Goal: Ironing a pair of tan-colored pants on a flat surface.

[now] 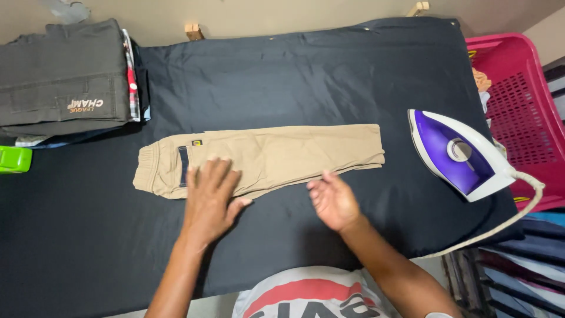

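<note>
A small pair of tan trousers [276, 154] lies folded lengthwise across a black ironing cloth [265, 82], waistband to the left. My left hand [210, 197] rests flat on the trousers near the waistband, fingers spread. My right hand [333, 200] hovers palm-up just below the trouser legs, fingers loosely apart and holding nothing. A purple and white steam iron [456, 153] stands on its heel at the right edge of the cloth, apart from both hands.
A stack of folded dark clothes [65, 76] sits at the back left, with a green object [15, 159] beside it. A pink plastic laundry basket [521, 112] stands on the right. The iron's cord [500, 227] trails off the front right corner.
</note>
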